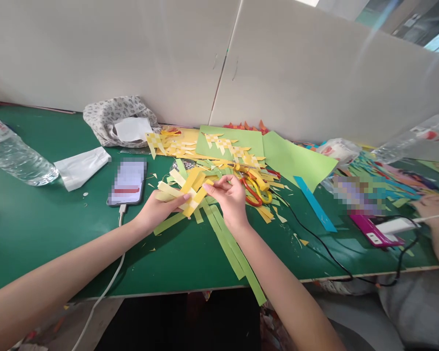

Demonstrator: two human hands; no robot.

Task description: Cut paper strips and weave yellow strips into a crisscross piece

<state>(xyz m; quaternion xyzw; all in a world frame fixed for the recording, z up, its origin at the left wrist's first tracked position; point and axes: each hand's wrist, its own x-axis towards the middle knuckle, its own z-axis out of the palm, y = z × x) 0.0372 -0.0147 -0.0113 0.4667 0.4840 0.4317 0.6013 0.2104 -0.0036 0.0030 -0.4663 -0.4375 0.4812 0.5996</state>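
Between my hands is a piece of woven paper strips [194, 199], yellow and pale cream, with loose strip ends fanning out to the upper left. My left hand [165, 204] pinches its left side, thumb on top. At its right edge, my right hand [229, 199] grips a yellow strip between thumb and fingers. Long green paper strips [229, 243] lie below, running to the table's front edge. Just right of my right hand are scissors with red and yellow handles [256, 191], among yellow paper scraps. Finished-looking woven yellow and white paper fish shapes [223, 142] lie behind.
On the green table [32, 234] are a phone [127, 181] with a white cable, a water bottle [18, 151], a patterned cloth bag [113, 114], green sheets [296, 156] and a blue strip [314, 204]. Another person's hand [435, 207] is at right, near a magenta power strip [368, 229].
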